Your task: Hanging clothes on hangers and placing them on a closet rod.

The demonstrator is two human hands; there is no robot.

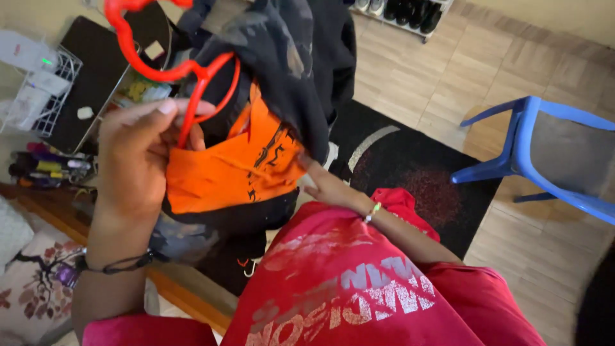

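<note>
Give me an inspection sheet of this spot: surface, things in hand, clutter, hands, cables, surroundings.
Surface: tiled floor with a dark rug.
Things in hand: red hanger carrying a dark garment with an orange lining; a red shirt lies below.
Clutter: wire basket, markers, flat black panel, floral cushion.
Hands: left hand grips the hanger and orange lining; right hand touches the garment's lower edge.
Cables: nothing seen.
Surroundings: blue plastic chair, shoe rack.
</note>
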